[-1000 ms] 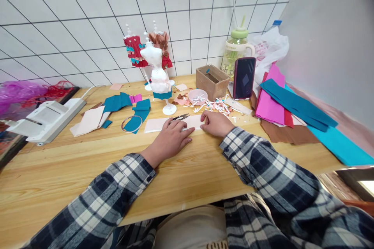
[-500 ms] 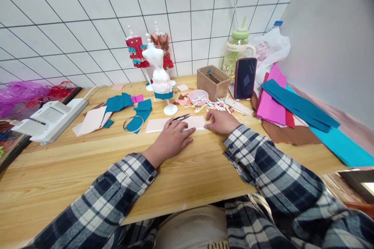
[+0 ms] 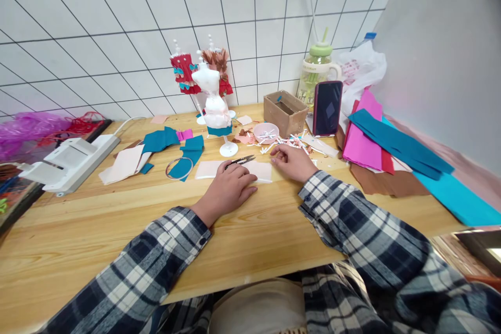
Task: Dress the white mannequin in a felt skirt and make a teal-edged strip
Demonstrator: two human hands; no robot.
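Note:
My left hand lies palm down on a pale pink crepe-paper strip, its fingers stretched out over the lower edge. A white band runs along that edge. Dark thread snips rest on the strip just beyond my left fingers, their handle end partly hidden. At the strip's right end, my right hand is closed with thumb and forefinger close together; whatever they pinch is too small to make out. Behind the strip stands a small white dress form wrapped in pale paper with a teal band.
A pink bowl and scattered white scraps lie beyond my right hand, near a cardboard box and a propped phone. Coloured paper is piled at right. A metal ring and power strip are at left.
My right hand has moved slightly right and up, off the strip's end, exposing its corner and white edge. My left hand stays on the strip; the whole view shifts slightly.

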